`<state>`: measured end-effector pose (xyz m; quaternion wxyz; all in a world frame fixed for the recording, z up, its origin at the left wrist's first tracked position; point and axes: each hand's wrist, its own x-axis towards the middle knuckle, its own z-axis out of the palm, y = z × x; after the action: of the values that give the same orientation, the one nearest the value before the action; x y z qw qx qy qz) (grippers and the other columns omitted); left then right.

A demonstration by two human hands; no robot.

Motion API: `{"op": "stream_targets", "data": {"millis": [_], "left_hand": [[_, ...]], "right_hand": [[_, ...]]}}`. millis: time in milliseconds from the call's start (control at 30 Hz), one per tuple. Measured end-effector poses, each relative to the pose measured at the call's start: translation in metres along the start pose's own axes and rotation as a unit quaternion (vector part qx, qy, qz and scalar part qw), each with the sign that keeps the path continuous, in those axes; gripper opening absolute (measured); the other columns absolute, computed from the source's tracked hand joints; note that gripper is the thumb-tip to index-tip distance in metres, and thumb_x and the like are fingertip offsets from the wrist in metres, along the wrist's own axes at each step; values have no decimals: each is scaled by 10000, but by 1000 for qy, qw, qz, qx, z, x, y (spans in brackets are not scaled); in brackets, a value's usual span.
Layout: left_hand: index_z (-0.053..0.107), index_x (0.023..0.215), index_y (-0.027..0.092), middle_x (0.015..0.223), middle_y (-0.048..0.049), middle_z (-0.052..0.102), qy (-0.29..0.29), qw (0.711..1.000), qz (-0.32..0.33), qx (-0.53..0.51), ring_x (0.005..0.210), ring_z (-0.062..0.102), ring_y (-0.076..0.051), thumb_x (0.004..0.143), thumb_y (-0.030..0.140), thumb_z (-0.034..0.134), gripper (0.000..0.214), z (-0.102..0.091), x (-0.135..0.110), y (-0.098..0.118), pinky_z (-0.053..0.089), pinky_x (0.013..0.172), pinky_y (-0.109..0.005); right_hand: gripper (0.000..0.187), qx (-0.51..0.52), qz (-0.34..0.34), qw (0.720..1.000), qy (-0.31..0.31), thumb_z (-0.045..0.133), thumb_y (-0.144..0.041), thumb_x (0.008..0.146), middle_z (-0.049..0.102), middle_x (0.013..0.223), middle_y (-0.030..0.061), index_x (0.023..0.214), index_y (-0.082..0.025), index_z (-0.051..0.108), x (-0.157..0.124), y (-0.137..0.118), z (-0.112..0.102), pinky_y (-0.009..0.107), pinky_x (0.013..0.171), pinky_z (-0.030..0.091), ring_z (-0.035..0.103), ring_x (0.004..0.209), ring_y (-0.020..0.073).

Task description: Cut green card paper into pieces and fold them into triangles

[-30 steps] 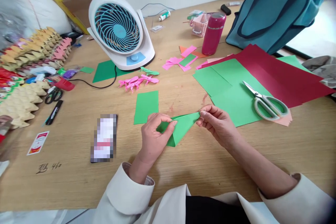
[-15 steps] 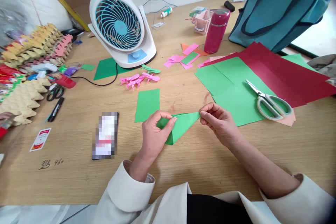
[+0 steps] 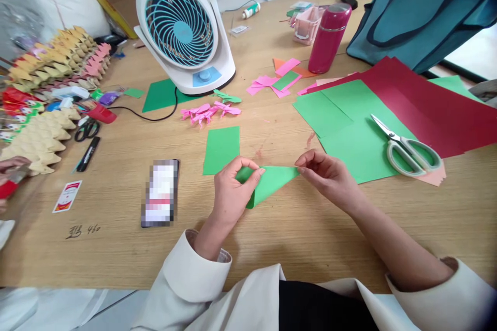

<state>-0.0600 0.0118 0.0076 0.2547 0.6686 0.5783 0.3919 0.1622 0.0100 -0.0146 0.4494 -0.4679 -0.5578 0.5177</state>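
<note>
A small sheet of green paper [image 3: 272,182], folded over into a slanting triangular flap, is held between both hands above the table. My left hand [image 3: 236,186] pinches its upper edge between thumb and fingertips. At the pointed right corner, my right hand [image 3: 326,176] grips the tip with thumb and forefinger. Just behind lies a flat green paper rectangle [image 3: 222,150]. To the right, silver scissors with pale handles [image 3: 411,155] rest on larger green sheets [image 3: 341,139]. The underside of the folded paper is hidden.
A white fan [image 3: 180,31] stands at the back, near pink folded paper pieces [image 3: 205,113]. A phone [image 3: 160,194] lies to the left. Behind are a magenta bottle [image 3: 330,36], red sheets [image 3: 423,108] and a teal bag [image 3: 423,15]. Another person's hand [image 3: 11,165] shows at far left.
The view has shifted slightly, so the table items appear a little to the right. Both hands keep their pinch on the green paper, and its flap looks slightly flatter.
</note>
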Motion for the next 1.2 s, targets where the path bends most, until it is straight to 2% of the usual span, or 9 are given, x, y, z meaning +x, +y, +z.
{"op": "stream_targets", "data": {"millis": [100,200,367,500,667,933,1067,1200], "left_hand": [[645,801,213,801,45,679,-18,1000,-5,2,786,609,-128,811,222,717,73,0,1,-1,434,784,-253],[641,834,216,847,34,686,-34,999,-8,7,834,616,-142,810,222,718,80,-1,1,-2,429,825,-274],[597,819,215,833,36,670,-58,998,-1,15,816,615,-141,809,212,709,112,1,2,-5,436,811,-275],[589,808,219,817,39,673,-88,996,-6,25,799,627,-143,801,193,706,120,5,3,-9,448,793,-279],[608,815,228,858,38,702,-130,987,11,94,873,635,-171,807,174,713,119,8,5,-14,418,845,-324],[612,819,239,909,51,719,-189,965,29,178,936,606,-193,832,217,714,105,15,6,-19,328,888,-370],[626,838,242,954,28,701,-204,958,20,198,987,591,-200,853,230,690,68,16,6,-17,314,894,-370],[675,861,252,1009,-14,632,-194,954,22,229,1040,555,-218,839,295,716,63,16,6,-17,322,897,-377]], "right_hand": [[61,-94,-17,994,-61,567,-231,913,593,832,4,922,-208,622,-1,-3,-7,286,716,415,541,778,143],[92,-167,-34,981,-91,537,-174,905,598,830,4,925,-208,620,-2,-6,-11,279,700,411,530,757,143],[172,-216,-50,967,-128,503,-147,902,602,869,18,979,-210,643,-3,-8,-14,257,656,416,543,752,143],[226,-246,-61,955,-154,474,-158,920,592,861,17,1003,-220,675,-4,-7,-16,250,623,400,509,668,121],[266,-283,-51,942,-175,454,-137,913,589,838,18,1027,-207,684,-5,-8,-14,251,611,389,500,632,116],[328,-343,-66,920,-178,449,-74,891,597,837,40,1047,-207,705,-6,-2,-11,266,659,397,558,724,151],[341,-375,-75,907,-175,445,-42,881,600,827,53,1031,-188,715,-5,1,-8,283,696,405,578,773,172],[353,-396,-92,897,-172,443,-29,872,593,816,58,1026,-186,719,-5,3,-7,306,735,417,586,791,186]]}}
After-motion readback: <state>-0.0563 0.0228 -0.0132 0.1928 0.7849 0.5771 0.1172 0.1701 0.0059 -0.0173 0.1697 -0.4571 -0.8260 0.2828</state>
